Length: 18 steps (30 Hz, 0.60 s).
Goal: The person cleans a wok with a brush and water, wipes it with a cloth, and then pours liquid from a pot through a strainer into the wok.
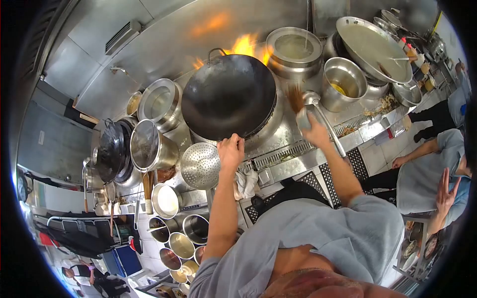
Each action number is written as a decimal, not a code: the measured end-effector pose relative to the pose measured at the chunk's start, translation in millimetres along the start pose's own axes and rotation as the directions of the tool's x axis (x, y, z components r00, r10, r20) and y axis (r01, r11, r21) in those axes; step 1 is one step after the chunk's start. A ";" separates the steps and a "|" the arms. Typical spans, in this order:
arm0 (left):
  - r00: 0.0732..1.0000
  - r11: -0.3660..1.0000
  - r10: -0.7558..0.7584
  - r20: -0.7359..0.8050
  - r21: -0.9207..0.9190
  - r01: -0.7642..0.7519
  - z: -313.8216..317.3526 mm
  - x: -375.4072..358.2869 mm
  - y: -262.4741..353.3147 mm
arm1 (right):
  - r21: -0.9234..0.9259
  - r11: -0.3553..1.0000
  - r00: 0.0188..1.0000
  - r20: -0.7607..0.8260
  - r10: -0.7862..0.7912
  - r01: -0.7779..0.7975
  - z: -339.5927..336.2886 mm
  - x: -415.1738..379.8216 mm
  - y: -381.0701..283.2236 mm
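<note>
Head view: big black wok (226, 97) looks tilted toward cook, flames (244, 45) right behind it. Perforated skimmer (200, 166) front-left of wok, steel ladle (312, 98) right of it, bristle brush (296, 99) between wok and ladle. Left hand (231, 151): bare fingers curled tight on wok's near edge. Right hand (315, 133): fingers wrapped round brush handle. Risks imo: burnt fingers if flame heat reaches edge; wok slipping if grip loosens.

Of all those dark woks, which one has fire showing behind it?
The large black wok in the middle, just by the left hand: flames show behind its far rim. The dark woks stacked at left have none.
</note>
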<state>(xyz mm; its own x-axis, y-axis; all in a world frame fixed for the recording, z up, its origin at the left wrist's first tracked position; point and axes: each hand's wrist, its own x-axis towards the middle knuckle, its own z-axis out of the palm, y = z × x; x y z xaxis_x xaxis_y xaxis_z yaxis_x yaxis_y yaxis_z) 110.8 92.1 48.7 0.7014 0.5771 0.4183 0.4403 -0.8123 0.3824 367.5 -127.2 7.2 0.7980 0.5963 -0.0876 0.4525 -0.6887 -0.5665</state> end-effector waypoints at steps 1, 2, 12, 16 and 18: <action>0.999 1.000 -0.006 0.042 0.005 0.006 0.6 -0.1 -1.7 | -0.085 0.993 0.989 0.121 0.090 -0.080 9.0 -19.4 6.6; 0.999 1.000 -0.007 0.051 0.006 0.007 0.1 0.4 -1.8 | -0.176 0.973 0.954 0.234 0.190 -0.150 16.1 -34.6 11.3; 0.999 1.000 0.023 0.048 0.006 -0.024 -1.7 -1.0 -11.4 | 0.261 0.965 0.635 0.744 -0.207 0.010 49.5 -125.8 2.2; 0.973 0.999 0.038 0.226 0.008 -0.041 -59.7 1.5 -68.7 | -0.286 0.816 0.679 0.715 -0.168 0.503 163.4 -163.6 75.3; 0.977 0.995 0.094 0.193 0.025 -0.100 -84.3 9.4 -113.1 | -0.291 0.873 0.731 0.674 -0.103 0.391 198.8 -158.3 104.1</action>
<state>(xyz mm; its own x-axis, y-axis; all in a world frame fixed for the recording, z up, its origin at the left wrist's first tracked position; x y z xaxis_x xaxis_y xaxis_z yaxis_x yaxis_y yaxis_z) 20.3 196.5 78.9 0.8345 0.4712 0.2856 0.3813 -0.8681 0.3179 209.1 -211.3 -200.9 0.2685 0.7848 -0.5586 0.8231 -0.4882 -0.2902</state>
